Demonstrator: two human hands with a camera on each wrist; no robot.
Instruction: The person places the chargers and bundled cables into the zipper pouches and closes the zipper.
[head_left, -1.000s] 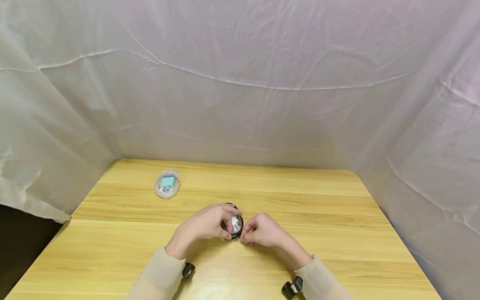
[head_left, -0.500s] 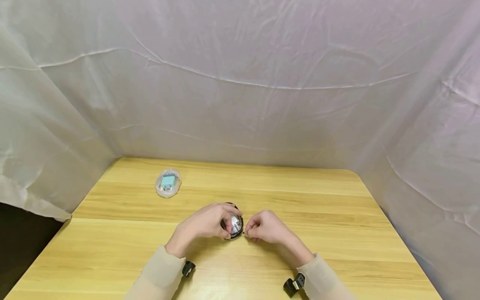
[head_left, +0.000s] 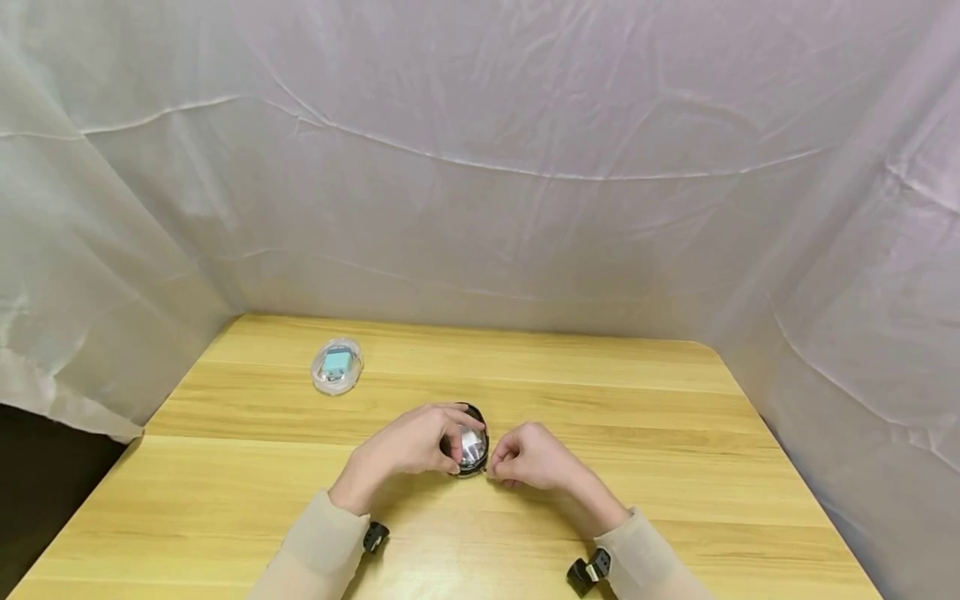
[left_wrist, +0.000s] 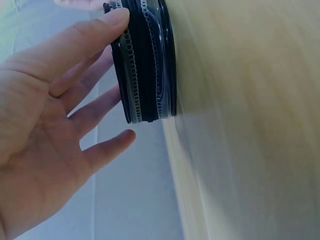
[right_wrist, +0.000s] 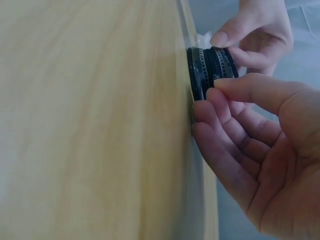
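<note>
A small round zippered case point(head_left: 473, 447) with a clear, shiny top and black edging lies on the wooden table. My left hand point(head_left: 405, 442) grips it from the left, thumb on the near side and fingers over the top. In the left wrist view, the thumb presses against the case's zippered side wall point(left_wrist: 146, 75), which has stitched edges. At the case's right side is my right hand point(head_left: 534, 457). The right wrist view shows its thumb and forefinger pinching the small zipper pull point(right_wrist: 216, 78), mostly hidden by the fingertips. The case's contents cannot be made out.
At the table's back left lies a coiled clear-white cable with a light-blue block point(head_left: 337, 363). Pale cloth point(head_left: 480, 233) hangs behind the table and at both sides. A black wrist camera point(head_left: 588, 572) sits on the right cuff, another point(head_left: 376, 537) on the left.
My right hand has shifted slightly right along the case's side with the zipper pull. The case has moved very slightly, still in my left hand's grip.
</note>
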